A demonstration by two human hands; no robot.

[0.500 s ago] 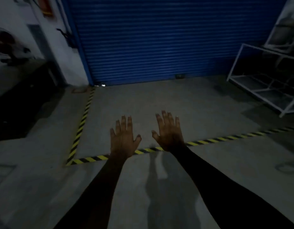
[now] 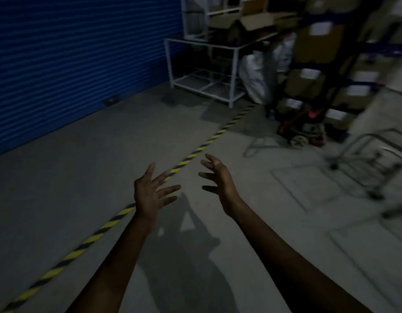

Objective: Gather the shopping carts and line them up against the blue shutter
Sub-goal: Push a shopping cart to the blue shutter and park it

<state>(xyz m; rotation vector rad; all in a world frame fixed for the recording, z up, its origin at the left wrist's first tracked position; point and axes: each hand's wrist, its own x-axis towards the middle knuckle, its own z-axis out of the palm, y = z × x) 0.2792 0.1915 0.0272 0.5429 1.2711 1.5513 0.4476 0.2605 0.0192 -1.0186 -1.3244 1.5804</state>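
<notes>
Pretty dim in here. The left hand [image 2: 153, 192] and right hand [image 2: 219, 180] are both stretched out in front, fingers spread, palms turned toward each other, holding nothing. Under them a yellow-and-black striped floor tape line [image 2: 196, 151] runs diagonally across the grey concrete floor [image 2: 87, 177]. The ribbed blue roller shutter [image 2: 78, 59] fills the upper left. Right beside it stands a white metal frame rack [image 2: 203, 71], with cardboard boxes [image 2: 255, 21] stacked above. At the right edge there's a blurry grey metal shopping cart [image 2: 371, 154], well apart from the shutter.
</notes>
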